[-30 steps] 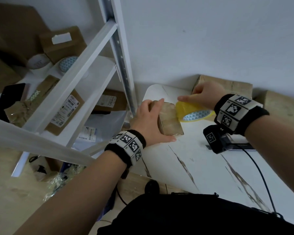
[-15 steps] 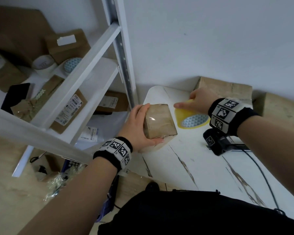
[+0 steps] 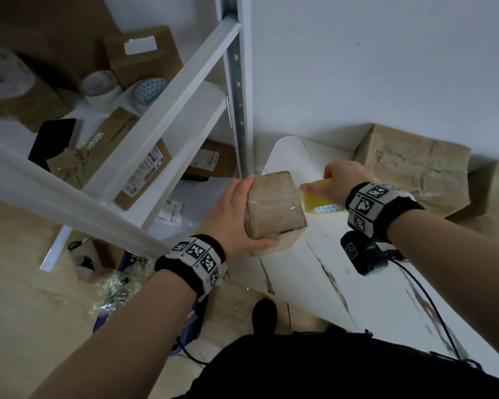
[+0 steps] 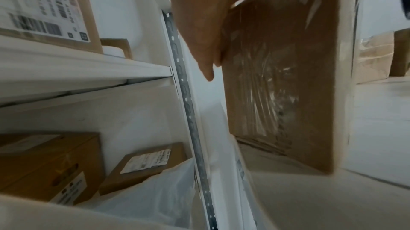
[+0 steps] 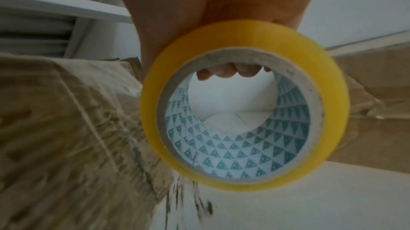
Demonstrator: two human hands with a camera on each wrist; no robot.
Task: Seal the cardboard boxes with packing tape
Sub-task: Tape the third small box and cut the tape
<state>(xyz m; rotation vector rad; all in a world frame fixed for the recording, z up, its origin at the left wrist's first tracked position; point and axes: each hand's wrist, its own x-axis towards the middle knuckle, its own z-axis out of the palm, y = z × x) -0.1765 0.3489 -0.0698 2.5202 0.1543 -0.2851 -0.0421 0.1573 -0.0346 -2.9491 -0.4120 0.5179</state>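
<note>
A small brown cardboard box, wrapped in clear tape, is lifted at the left edge of the white table. My left hand grips it from the left side, thumb under its near end. In the left wrist view the box stands on end with one corner near the tabletop. To the box's right, my right hand holds a yellow roll of packing tape. The right wrist view shows the roll with fingertips curled inside its core and the box to its left.
A white metal shelf unit stands at left, holding labelled cardboard parcels and tape rolls. Larger taped boxes sit at the table's back right by the wall. A black device with a cable lies under my right wrist.
My left hand has lifted the small box and drawn it toward me and leftward, turning it. The right hand with the tape roll stayed beside it.
</note>
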